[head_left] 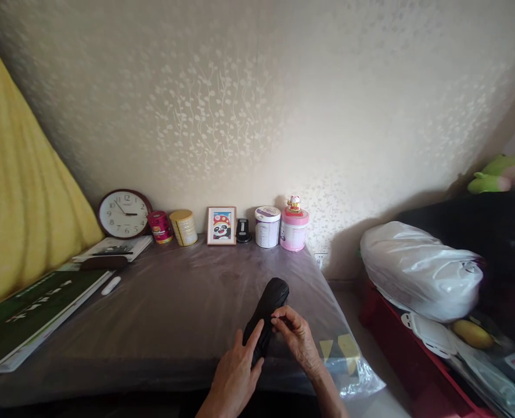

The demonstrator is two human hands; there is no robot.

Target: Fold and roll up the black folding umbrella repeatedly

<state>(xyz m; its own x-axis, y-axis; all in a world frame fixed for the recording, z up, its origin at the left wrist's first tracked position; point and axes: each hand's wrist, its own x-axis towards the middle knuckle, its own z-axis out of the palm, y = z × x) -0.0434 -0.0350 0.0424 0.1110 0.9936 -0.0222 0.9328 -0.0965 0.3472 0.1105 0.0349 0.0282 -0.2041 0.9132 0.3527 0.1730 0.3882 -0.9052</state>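
Observation:
A long black fabric bundle, most likely a folded umbrella (pixel 271 296), lies slantwise near the front right of the table, its rounded end pointing away from me. My left hand (pixel 240 363) grips its lower left side, the index finger stretched along the fabric and the thumb on the near end. At its right side my right hand (pixel 296 334) is closed in a pinch, thumb and index finger against the fabric. What sits between those fingertips is too small to make out, perhaps an edge or a strap. My left hand hides part of the near end.
Clear plastic covers the grey table (pixel 174 319). Along the wall stand a clock (pixel 125 213), tins (pixel 184 227), a panda picture frame (pixel 221 226) and tubs (pixel 267 227). A green book (pixel 35 313) lies left. Beyond the right edge is a red box (pixel 396 342) beneath a white bag (pixel 418 270).

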